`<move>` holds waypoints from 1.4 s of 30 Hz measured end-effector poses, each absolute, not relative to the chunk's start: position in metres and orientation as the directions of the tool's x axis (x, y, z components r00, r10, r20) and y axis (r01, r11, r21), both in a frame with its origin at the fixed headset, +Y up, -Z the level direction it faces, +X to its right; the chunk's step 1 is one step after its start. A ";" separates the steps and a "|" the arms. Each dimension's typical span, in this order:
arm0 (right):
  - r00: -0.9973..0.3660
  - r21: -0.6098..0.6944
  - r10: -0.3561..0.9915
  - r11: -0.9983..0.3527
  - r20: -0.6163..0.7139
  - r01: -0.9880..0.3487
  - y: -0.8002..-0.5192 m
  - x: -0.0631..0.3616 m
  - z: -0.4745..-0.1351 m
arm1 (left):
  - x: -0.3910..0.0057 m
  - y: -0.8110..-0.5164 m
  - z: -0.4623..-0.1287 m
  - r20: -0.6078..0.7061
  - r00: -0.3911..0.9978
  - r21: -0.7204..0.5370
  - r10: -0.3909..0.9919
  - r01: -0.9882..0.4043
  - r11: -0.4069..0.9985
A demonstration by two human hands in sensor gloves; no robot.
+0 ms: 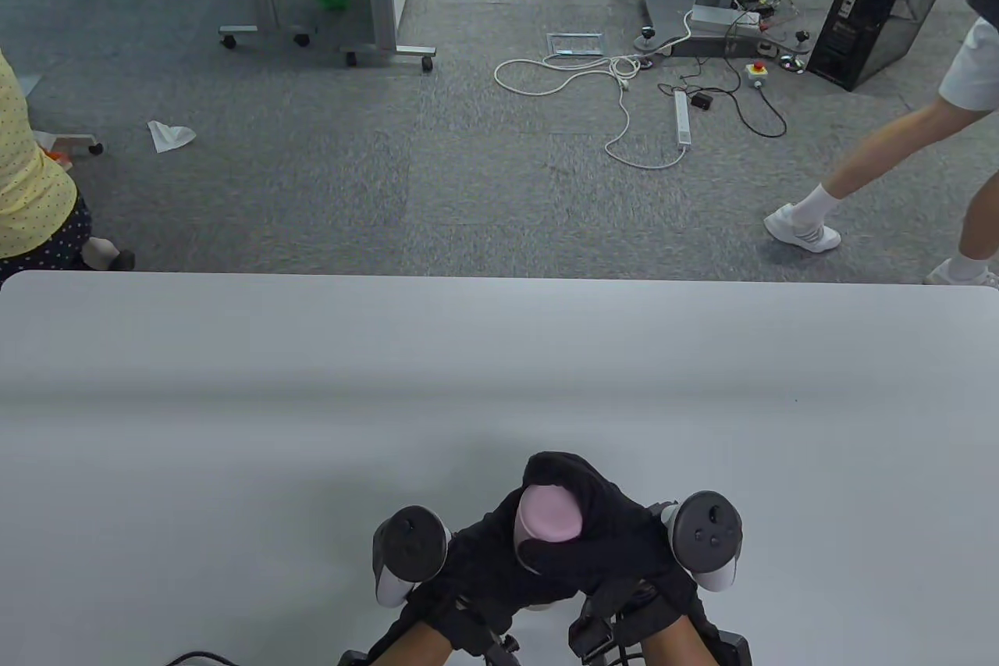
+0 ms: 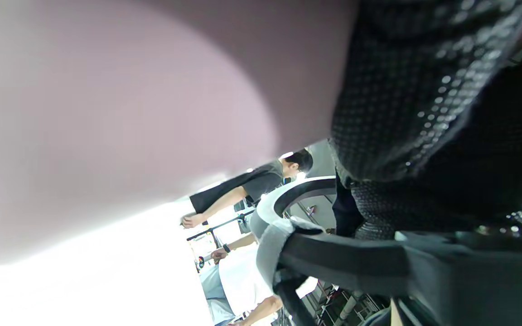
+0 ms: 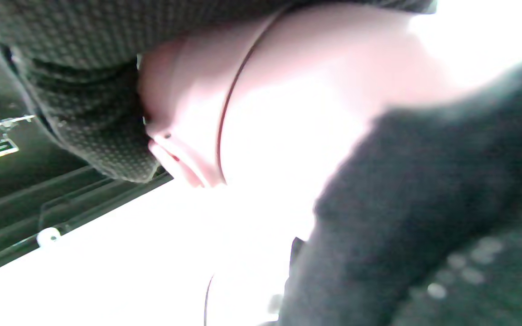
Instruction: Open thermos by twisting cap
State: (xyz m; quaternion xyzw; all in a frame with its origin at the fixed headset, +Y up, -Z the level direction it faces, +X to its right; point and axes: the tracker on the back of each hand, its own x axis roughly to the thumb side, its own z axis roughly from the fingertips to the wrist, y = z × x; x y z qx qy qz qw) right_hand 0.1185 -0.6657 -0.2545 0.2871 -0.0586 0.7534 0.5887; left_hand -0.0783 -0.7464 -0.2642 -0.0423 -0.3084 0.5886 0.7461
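A pink thermos stands near the table's front edge, and its pink cap point(image 1: 549, 513) shows between my two black-gloved hands. My right hand point(image 1: 605, 521) wraps around the cap from the right, fingers curled over its far side. My left hand point(image 1: 488, 553) grips the thermos body just below the cap; the body is mostly hidden in the table view. In the left wrist view the pink body point(image 2: 107, 113) fills the frame beside my gloved fingers point(image 2: 424, 90). In the right wrist view the cap point(image 3: 184, 113) and its seam line show close up, with gloved fingers point(image 3: 84, 90) pressed on it.
The grey table point(image 1: 312, 400) stretches wide ahead and to both sides. Beyond its far edge lies carpeted floor with cables, a computer tower point(image 1: 882, 10), and people walking or sitting point(image 1: 897, 151).
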 end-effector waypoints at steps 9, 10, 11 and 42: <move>-0.510 -0.090 0.678 -0.553 0.530 -0.828 -0.650 0.099 -0.229 | -0.086 -0.741 -0.263 0.411 0.157 -0.294 0.898 -0.910 0.293; -0.522 -0.125 0.681 -0.542 0.514 -0.831 -0.651 0.097 -0.228 | -0.086 -0.741 -0.263 0.414 0.175 -0.293 0.893 -0.904 0.313; -0.521 -0.147 0.687 -0.527 0.507 -0.837 -0.653 0.097 -0.227 | -0.085 -0.742 -0.262 0.410 0.172 -0.295 0.896 -0.904 0.309; -0.278 0.111 0.820 -0.379 0.501 -0.919 -0.656 0.113 -0.243 | -0.089 -0.741 -0.263 0.392 0.137 -0.298 0.910 -0.917 0.267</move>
